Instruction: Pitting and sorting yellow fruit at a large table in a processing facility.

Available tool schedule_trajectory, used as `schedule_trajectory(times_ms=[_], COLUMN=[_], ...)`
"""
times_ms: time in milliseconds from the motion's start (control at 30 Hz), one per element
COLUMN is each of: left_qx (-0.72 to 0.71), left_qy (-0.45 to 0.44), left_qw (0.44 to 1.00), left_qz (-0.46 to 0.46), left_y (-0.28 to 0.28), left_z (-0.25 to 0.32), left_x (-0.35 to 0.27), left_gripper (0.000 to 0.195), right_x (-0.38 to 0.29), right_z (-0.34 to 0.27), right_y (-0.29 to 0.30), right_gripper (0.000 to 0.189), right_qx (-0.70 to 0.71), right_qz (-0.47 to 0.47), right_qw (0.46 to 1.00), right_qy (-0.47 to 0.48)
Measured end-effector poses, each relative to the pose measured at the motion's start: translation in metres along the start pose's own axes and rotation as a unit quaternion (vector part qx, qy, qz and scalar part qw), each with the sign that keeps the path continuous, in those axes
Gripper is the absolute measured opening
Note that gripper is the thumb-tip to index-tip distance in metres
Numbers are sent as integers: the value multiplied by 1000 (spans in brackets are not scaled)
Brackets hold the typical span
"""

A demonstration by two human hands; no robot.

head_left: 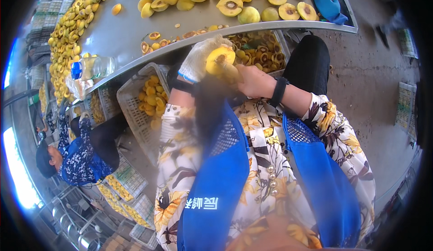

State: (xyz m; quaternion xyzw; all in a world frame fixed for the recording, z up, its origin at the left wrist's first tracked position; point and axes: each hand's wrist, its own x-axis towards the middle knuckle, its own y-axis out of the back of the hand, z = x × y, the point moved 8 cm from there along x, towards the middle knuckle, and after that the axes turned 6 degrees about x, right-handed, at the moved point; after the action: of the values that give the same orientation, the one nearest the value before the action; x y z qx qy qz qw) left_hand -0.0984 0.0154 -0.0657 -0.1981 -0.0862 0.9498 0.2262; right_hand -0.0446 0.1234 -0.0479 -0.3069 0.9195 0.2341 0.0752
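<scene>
My left hand [199,56], in a white knit glove with a blue cuff edge, grips a yellow peach half [216,60] with its cut face towards me. The brown pit area shows at the centre of that face. In my bare right hand [257,82] is a hand tool with a pale handle [232,73]. The tool points at the pit area; its working end is hidden or blurred. Both hands are over my lap, just in front of the metal table's edge [203,38]. Below them, a crate [283,44] holds pits and fruit scraps.
Halved peaches [230,5] lie on the table, beside a blue rubber glove [326,4]. A plastic bottle [98,67] with a blue cap lies at the left edge. A white crate [135,95] holds peach halves. Another person [81,156] sits at left.
</scene>
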Motion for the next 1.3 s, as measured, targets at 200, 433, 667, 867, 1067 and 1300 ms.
schedule_trajectory(times_ms=[200,433,667,867,1067,1300], left_qx=[-161,-206,-234,-129,-249,-436], left_qy=[-156,-128,-90,-108,-69,6], left_qw=[960,917,945,952,948,894], left_qz=[171,316,208,254,188,104], left_y=[-18,2,-8,1,-11,-7], left_z=[23,-1,5,16,9,-11], left_x=[-14,-11,3,-5,4,4], left_gripper=[34,22,21,22,30,50], right_x=[4,2,0,-7,4,5], right_z=[-4,-5,4,-12,2,-16], right_y=[5,-20,-35,-38,-48,-24], right_gripper=[20,11,6,11,12,13], right_qx=[207,343,465,559,563,283], right_qz=[87,-13,-66,-149,-110,8], right_qw=[973,925,860,788,806,948], right_qy=[-45,-164,-202,-211,-145,146])
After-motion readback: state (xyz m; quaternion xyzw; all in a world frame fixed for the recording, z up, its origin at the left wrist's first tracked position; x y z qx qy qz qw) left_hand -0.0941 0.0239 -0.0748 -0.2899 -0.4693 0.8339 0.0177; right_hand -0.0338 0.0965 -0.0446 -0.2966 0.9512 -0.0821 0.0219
